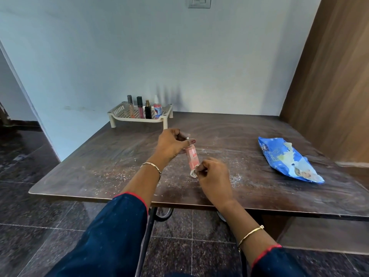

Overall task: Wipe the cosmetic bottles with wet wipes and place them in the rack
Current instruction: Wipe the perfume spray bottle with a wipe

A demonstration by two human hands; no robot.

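Observation:
A pink cosmetic bottle (pixel 192 157) hangs tilted above the middle of the brown table (pixel 119 152). My left hand (pixel 171 144) grips its upper end near the cap. My right hand (pixel 214 176) pinches a crumpled white wet wipe (pixel 193 173) against the bottle's lower end. At the table's far left stands a cream perforated rack (pixel 119 111). Several cosmetics stand upright in it: two lip-gloss tubes (pixel 130 105), a small black perfume bottle (pixel 148 111) and a pink-and-white bottle (pixel 157 110).
A blue wet-wipe packet (pixel 287 158) lies on the right side of the table, its flap torn open. A wooden panel (pixel 329 86) rises at the right and a pale wall (pixel 179 56) runs behind. White dust specks mark the tabletop. Dark tiled floor lies below.

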